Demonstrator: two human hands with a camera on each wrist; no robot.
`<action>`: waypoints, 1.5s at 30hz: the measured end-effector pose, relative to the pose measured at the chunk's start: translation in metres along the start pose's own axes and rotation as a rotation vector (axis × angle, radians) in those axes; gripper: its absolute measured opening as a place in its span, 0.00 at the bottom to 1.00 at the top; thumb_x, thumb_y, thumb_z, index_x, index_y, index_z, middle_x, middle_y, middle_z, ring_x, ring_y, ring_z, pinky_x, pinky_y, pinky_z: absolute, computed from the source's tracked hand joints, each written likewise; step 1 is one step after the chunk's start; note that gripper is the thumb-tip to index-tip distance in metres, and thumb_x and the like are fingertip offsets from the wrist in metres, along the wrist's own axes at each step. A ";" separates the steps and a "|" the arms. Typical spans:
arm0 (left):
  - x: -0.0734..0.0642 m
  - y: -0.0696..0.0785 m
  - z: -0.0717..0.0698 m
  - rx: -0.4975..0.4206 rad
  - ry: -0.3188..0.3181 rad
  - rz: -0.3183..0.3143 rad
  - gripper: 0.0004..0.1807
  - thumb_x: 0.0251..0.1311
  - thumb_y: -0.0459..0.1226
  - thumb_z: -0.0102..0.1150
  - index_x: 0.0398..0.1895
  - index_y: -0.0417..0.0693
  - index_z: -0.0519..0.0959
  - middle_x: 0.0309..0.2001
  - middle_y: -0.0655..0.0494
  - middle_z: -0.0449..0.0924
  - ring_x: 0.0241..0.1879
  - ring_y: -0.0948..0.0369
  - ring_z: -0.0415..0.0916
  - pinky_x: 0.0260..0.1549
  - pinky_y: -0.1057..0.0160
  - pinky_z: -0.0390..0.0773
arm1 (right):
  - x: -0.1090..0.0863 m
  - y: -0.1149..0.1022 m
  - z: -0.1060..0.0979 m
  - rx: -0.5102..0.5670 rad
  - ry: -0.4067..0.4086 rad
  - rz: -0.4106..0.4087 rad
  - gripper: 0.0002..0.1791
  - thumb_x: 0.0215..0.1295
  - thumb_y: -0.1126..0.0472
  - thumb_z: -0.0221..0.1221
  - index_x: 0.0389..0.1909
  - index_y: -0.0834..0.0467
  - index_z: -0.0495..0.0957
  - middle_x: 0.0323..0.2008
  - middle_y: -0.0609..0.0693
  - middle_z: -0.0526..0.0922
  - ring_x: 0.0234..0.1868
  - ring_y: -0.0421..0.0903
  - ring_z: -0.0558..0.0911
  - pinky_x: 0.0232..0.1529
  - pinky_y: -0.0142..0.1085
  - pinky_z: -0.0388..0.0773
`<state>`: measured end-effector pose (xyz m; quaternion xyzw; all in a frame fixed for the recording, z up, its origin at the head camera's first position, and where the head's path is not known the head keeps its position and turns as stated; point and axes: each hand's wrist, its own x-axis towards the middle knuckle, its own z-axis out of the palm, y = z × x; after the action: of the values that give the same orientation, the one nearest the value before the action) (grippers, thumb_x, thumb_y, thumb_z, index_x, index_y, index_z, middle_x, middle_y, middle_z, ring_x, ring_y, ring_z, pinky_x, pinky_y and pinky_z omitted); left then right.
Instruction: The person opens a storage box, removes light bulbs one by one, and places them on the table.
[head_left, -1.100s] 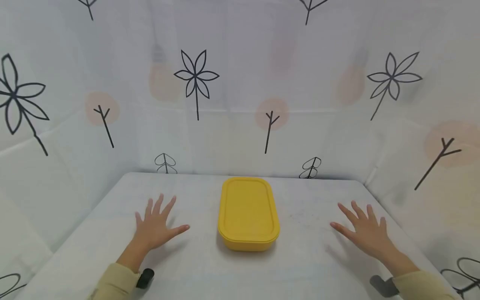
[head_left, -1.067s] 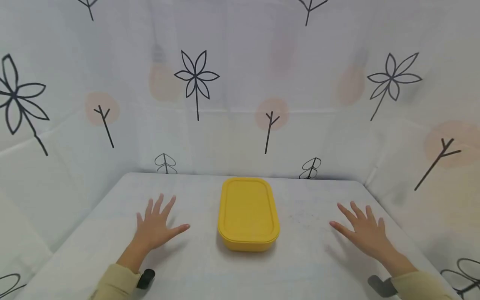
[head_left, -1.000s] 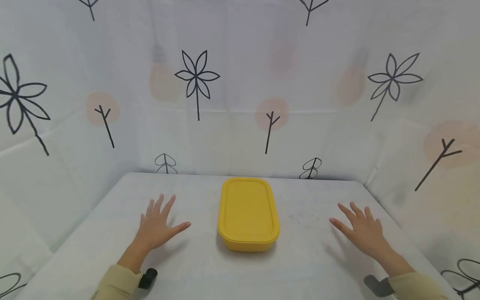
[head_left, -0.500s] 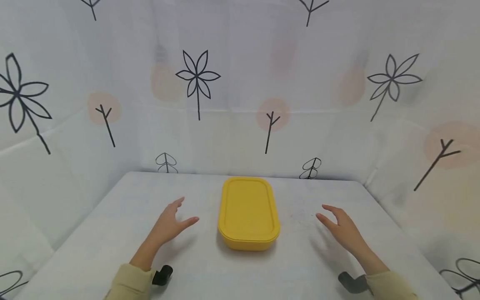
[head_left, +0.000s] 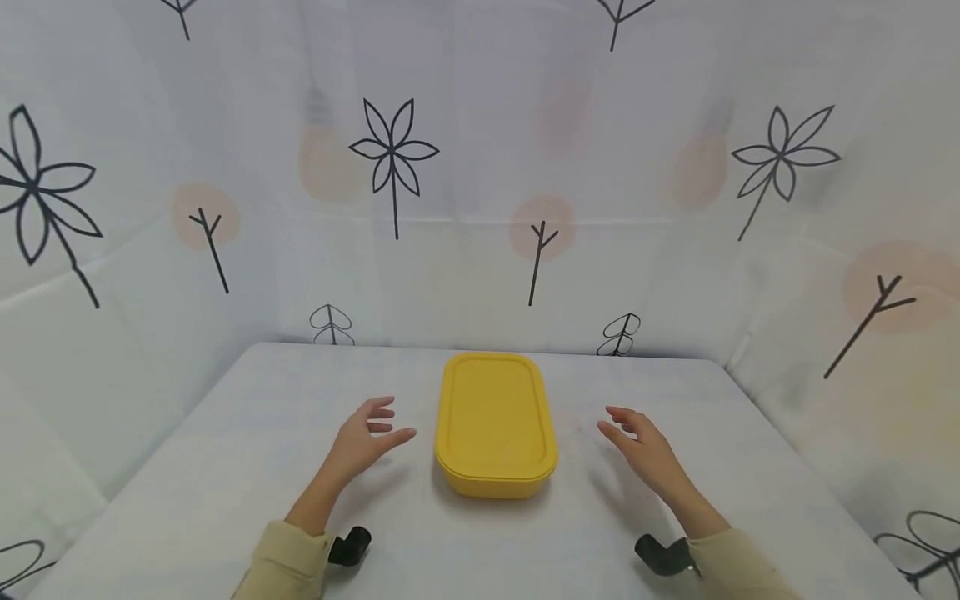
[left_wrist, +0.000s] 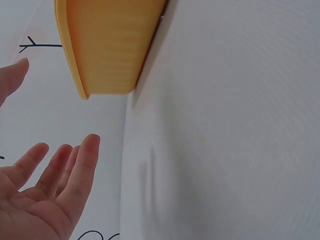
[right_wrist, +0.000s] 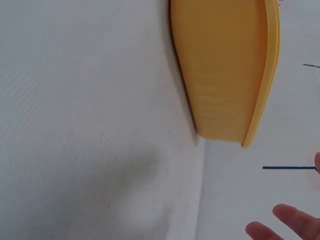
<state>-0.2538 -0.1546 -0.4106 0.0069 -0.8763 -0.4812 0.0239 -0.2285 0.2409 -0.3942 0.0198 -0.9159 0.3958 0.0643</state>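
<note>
A yellow rectangular food container (head_left: pixel 497 417) with rounded corners and its lid on stands in the middle of the white table. To its left, my left hand (head_left: pixel 360 440) hovers over the table, thumb and fingers apart and pointing at the container. On the other side my right hand (head_left: pixel 647 454) mirrors it, a somewhat wider gap from the box. Neither hand touches the container. The left wrist view shows the container's ribbed side (left_wrist: pixel 112 50) beyond the spread left fingers (left_wrist: pixel 80 180). In the right wrist view only some right fingertips (right_wrist: pixel 295 220) show, at the lower right corner.
The white table (head_left: pixel 480 550) reaches back to a pale cloth backdrop (head_left: pixel 465 275) printed with line-drawn flowers and twigs. Cloth also hangs along both sides. Dark wrist-worn devices (head_left: pixel 351 547) stick out near both cuffs, above the table.
Both hands have moved inward towards the container, the left one rightward and the right one leftward. Their widely spread fingers have drawn in and turned towards the box, which has stayed in place.
</note>
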 end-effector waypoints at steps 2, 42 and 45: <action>0.001 0.002 0.003 -0.036 -0.009 -0.002 0.45 0.41 0.57 0.70 0.64 0.49 0.66 0.54 0.49 0.72 0.50 0.52 0.73 0.41 0.54 0.79 | 0.001 -0.002 0.003 0.011 0.001 0.018 0.37 0.65 0.39 0.50 0.62 0.66 0.64 0.56 0.66 0.68 0.57 0.62 0.66 0.51 0.56 0.70; 0.010 0.016 0.039 -0.330 -0.204 -0.012 0.36 0.45 0.41 0.72 0.60 0.40 0.70 0.47 0.47 0.74 0.34 0.58 0.77 0.31 0.60 0.82 | 0.009 -0.026 0.046 0.256 -0.126 0.005 0.25 0.61 0.54 0.60 0.55 0.64 0.74 0.35 0.51 0.77 0.38 0.50 0.77 0.41 0.43 0.77; 0.011 0.015 0.040 -0.340 -0.206 -0.010 0.36 0.45 0.40 0.72 0.60 0.40 0.70 0.47 0.47 0.74 0.34 0.58 0.77 0.31 0.60 0.82 | 0.009 -0.025 0.047 0.263 -0.123 0.020 0.25 0.61 0.54 0.60 0.55 0.64 0.74 0.36 0.50 0.79 0.37 0.49 0.77 0.42 0.43 0.78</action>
<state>-0.2666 -0.1128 -0.4188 -0.0421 -0.7801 -0.6206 -0.0674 -0.2398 0.1892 -0.4071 0.0431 -0.8584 0.5111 0.0011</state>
